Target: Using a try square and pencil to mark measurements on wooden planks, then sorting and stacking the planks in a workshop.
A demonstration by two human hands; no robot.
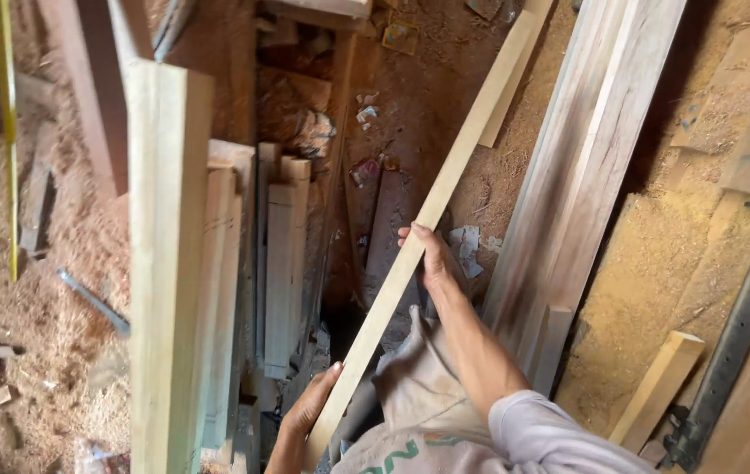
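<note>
Woodworking shop, sawdust-covered floor, stacked planks, metal clamp

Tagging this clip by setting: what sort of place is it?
Likely a woodworking shop: sawdust covers the floor, planks stand stacked, and both hands, left and right, hold a long batten.

Crumpled wrappers and a small yellowish square packet on the sawdust floor.

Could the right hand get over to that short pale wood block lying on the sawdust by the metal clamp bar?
Probably yes, but not as it stands: the right hand is gripping the long wooden strip. The short block lies uncovered on the sawdust to the right of that arm, nothing between them.
</note>
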